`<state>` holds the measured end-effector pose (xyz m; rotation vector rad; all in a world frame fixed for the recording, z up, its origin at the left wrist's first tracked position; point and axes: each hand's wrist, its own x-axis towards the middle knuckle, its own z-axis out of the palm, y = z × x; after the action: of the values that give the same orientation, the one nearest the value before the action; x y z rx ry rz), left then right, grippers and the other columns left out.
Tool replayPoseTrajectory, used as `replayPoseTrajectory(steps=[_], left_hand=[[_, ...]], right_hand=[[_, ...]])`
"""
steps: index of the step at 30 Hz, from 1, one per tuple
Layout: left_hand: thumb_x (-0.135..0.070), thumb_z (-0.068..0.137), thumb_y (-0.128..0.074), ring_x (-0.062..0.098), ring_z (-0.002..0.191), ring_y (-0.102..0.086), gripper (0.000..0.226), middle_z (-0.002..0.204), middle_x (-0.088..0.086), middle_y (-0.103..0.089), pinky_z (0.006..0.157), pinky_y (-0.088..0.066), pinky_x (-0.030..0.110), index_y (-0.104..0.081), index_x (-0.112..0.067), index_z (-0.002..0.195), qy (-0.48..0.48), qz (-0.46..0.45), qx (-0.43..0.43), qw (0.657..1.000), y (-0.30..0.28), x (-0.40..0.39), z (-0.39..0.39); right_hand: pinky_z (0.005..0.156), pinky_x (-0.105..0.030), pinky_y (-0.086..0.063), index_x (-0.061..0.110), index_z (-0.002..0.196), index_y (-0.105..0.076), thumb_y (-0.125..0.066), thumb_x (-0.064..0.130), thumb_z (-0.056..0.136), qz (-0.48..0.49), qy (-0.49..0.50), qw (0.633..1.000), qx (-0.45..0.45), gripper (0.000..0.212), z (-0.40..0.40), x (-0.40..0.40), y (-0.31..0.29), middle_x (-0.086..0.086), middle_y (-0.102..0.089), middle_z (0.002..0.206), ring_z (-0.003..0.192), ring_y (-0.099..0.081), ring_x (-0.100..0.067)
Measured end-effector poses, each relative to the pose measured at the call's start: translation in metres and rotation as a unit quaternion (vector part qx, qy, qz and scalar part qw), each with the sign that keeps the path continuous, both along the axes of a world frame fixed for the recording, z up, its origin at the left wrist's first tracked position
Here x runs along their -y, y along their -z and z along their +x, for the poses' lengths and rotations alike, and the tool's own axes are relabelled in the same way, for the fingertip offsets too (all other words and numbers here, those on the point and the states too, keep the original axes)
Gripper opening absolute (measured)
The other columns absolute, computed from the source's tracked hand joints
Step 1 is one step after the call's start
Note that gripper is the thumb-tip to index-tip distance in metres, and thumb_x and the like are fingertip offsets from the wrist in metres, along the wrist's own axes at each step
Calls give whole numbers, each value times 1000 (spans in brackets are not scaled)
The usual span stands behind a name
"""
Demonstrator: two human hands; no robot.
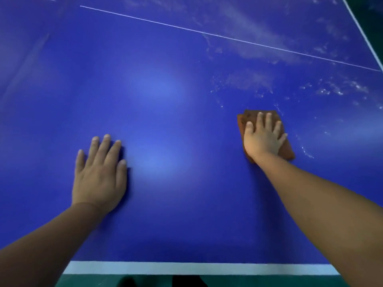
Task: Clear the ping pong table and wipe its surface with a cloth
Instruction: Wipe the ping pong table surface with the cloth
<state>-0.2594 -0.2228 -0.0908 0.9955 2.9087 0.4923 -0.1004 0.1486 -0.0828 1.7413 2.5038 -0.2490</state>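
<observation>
Green floor (228, 280) shows at the bottom, just below the white border stripe (186, 267) that marks the near edge of the ping pong table (165, 100). Beyond that stripe the blue top runs wide and bare. The left hand (99, 175) lies flat on it, fingers straight and slightly spread, holding nothing. To the right of the left hand and a little farther in, the right hand (263, 137) presses down with straight fingers on a folded brown cloth (287, 151), which lies flat on the table under the palm. Past the cloth and to its right, pale wet streaks and droplets (339, 90) speckle the blue. Farther still, a thin white line (207, 34) crosses the top slantwise. At the far right corner the table's white side edge (364, 34) meets dark green floor.
</observation>
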Motion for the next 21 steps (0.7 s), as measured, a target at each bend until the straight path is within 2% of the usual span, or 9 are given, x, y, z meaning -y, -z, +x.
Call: replayPoseTrajectory(steps=[1,3,6,8,11,14,16,19,21], left_hand=[[-42,97,-25,34,149,-25,62,158,14,-36,118,-15,57,-46,-7,145,-4,8,8,1000,-1,-12,4],[-43,98,-24,32,150,-20,63,159,12,-33,120,-11,54,-44,-9,147,-10,8,20,1000,2,-25,10],[-44,98,-24,32,150,-19,63,159,13,-32,120,-9,53,-43,-9,147,-3,-8,8,1000,10,-28,16],[-44,98,-24,33,150,-19,63,159,14,-32,120,-8,51,-42,-9,148,4,-14,8,1000,12,-27,17],[-45,99,-22,31,151,-15,64,160,13,-29,122,-7,49,-41,-10,149,9,-26,20,999,12,-29,16],[-45,99,-21,31,152,-14,64,161,13,-28,123,-7,48,-42,-10,149,14,-23,36,999,13,-32,13],[-45,99,-22,31,152,-15,64,161,13,-28,123,-8,49,-42,-10,149,14,-26,39,999,12,-32,14],[-43,99,-23,32,151,-16,63,160,14,-29,123,-10,50,-42,-9,149,13,-30,31,999,12,-32,17],[-42,99,-24,32,151,-17,63,160,14,-29,122,-11,50,-40,-9,150,15,-31,28,999,12,-33,16]], right_hand=[[119,-63,-6,26,160,-17,-22,51,103,6,-19,1000,0,62,-10,9,1,2,-6,168,153,-4,-33],[117,-64,-15,25,157,-26,-25,51,100,49,-188,981,-16,63,-25,51,8,-1,-18,166,151,-16,-36],[117,-62,-18,26,154,-35,-27,54,97,26,-486,874,0,64,-13,88,14,1,-28,163,149,-24,-33],[116,-62,-22,26,154,-35,-22,55,96,45,-437,898,13,66,-5,42,10,0,-28,163,148,-26,-34],[119,-61,-13,27,159,-21,-17,55,100,39,-155,986,39,65,11,-50,3,2,-12,167,152,-11,-33],[119,-63,-6,25,160,-16,-23,51,103,2,-22,1000,-3,63,12,-54,0,1,-6,168,153,-3,-33],[118,-64,-12,23,158,-25,-28,50,102,44,-147,988,-15,63,4,-4,7,-2,-16,166,151,-14,-36],[117,-63,-16,25,154,-36,-31,52,98,48,-447,893,-17,62,10,72,14,-1,-26,164,150,-22,-35],[117,-63,-17,26,154,-36,-32,53,97,36,-515,857,-5,63,9,53,13,0,-27,163,150,-24,-34]])
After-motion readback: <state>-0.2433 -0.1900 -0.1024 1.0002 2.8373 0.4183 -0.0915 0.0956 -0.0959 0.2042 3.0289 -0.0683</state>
